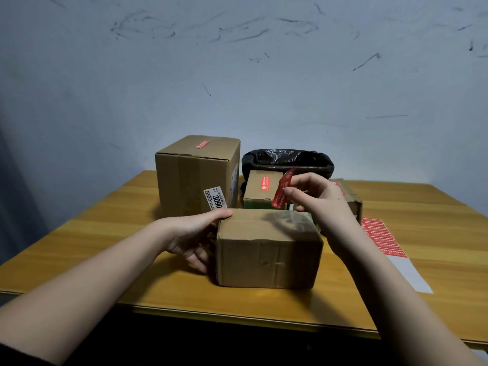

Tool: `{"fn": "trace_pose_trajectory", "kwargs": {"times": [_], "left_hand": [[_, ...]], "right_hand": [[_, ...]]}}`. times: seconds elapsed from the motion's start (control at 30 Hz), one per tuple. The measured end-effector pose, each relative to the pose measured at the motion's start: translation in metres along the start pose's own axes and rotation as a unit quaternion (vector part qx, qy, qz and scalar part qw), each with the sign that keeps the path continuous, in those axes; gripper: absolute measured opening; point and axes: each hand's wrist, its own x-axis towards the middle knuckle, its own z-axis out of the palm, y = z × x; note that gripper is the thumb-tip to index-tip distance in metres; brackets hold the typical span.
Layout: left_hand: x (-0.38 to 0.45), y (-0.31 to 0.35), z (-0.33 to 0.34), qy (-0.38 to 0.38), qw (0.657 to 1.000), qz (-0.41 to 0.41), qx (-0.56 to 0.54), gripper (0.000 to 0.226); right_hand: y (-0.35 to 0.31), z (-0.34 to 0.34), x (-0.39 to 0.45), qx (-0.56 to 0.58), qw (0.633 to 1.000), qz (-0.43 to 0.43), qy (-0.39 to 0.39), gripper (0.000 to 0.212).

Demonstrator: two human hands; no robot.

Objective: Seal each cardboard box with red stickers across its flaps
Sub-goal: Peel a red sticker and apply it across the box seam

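Resting on tabletop, left to right: tall sealed box; left hand gripping near box at its left end; right hand pinching red sticker above it; sticker sheet.

The near box is matt brown cardboard, creased and dented, with a duller strip of clear tape over its top, and the tall box behind it has the same dry corrugated finish plus a white paper label. The table shows yellow wood grain with a smooth, faintly shiny surface (possibly laminate). The red sticker looks slick and glossy, the sticker sheet has pale backing paper, and the bin liner is crinkled, shiny black plastic.
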Motion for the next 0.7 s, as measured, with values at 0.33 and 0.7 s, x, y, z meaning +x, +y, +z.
{"fn": "trace_pose_trajectory", "kwargs": {"times": [0.33, 0.7], "left_hand": [[-0.046, 0.039, 0.021, 0.292, 0.855, 0.306, 0.299, 0.057], [-0.017, 0.089, 0.047, 0.221, 0.864, 0.448, 0.064, 0.008]], "right_hand": [[0.002, 0.005, 0.004, -0.007, 1.000, 0.029, -0.001, 0.009], [-0.010, 0.002, 0.028, 0.081, 0.992, 0.093, 0.006, 0.010]]}}
